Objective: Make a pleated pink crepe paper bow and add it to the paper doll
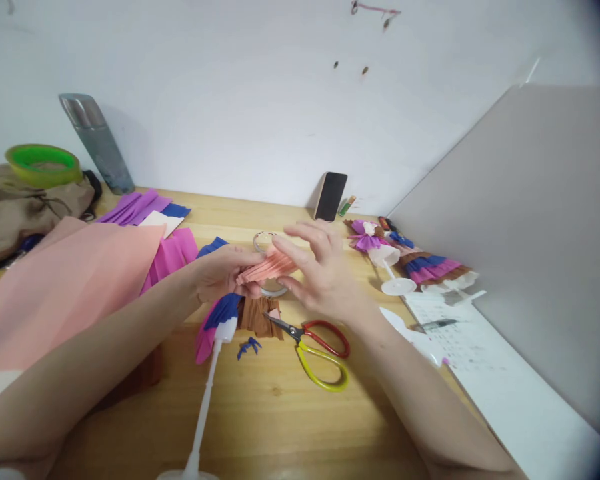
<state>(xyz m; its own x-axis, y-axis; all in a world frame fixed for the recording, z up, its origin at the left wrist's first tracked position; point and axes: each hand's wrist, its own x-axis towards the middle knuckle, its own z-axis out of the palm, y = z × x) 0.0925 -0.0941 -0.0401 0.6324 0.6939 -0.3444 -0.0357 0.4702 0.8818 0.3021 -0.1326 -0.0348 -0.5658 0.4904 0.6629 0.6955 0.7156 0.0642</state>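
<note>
My left hand pinches a small pleated strip of peach crepe paper between thumb and fingers. Around the strip's other end, my right hand has its fingers spread, with the thumb and forefinger close to the folds. Whether they touch the paper is hard to tell. Behind the strip, a pale roll of tape is partly hidden. Scissors with one red and one yellow handle lie open below my hands. Brown pleated paper and blue pleated paper lie close by.
A white plastic stem with a cup stands in front. Large peach sheets cover the left. A bottle, green tape roll and bag are behind. Rightward are a phone, paper dolls and a notebook.
</note>
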